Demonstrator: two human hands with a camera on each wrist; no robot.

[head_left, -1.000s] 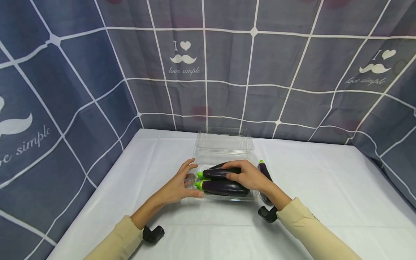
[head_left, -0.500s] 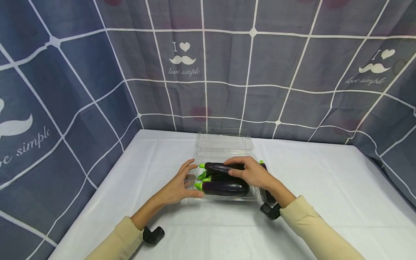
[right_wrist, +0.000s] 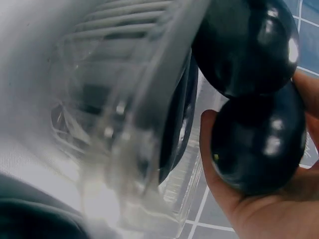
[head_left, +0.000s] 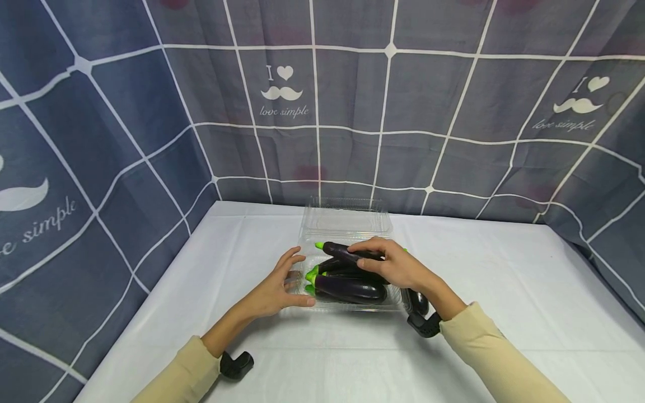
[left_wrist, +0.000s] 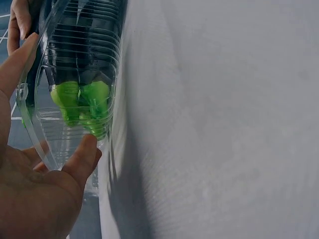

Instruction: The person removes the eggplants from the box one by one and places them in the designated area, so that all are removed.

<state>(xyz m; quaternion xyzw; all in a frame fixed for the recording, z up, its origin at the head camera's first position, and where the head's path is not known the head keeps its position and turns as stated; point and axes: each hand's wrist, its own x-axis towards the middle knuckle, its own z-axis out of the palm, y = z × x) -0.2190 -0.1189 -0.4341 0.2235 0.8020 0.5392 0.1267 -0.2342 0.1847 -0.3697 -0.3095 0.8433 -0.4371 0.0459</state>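
My right hand (head_left: 398, 263) grips a dark purple eggplant (head_left: 336, 252) with a green stem above the clear plastic clamshell box (head_left: 322, 305). In the right wrist view, the rounded end of the gripped eggplant (right_wrist: 259, 144) sits between thumb and fingers, touching another eggplant (right_wrist: 249, 45). Several more eggplants lie in the box, the front one (head_left: 350, 290) plainest. My left hand (head_left: 274, 288) rests at the box's left end, fingers spread. In the left wrist view, the thumb and fingers lie either side of the box's corner, near the green stems (left_wrist: 94, 97).
Behind the eggplants stands the box's raised clear lid (head_left: 347, 218). Another eggplant (head_left: 419, 301) lies on the white tablecloth (head_left: 504, 291) right of the box, partly hidden by my right wrist. A grey checked curtain (head_left: 353, 101) hangs behind the table.
My right hand has shifted slightly back and right, bringing the gripped eggplant toward the lid and tilting it. The eggplants beneath have shifted in the box. My left hand stays nearly still.
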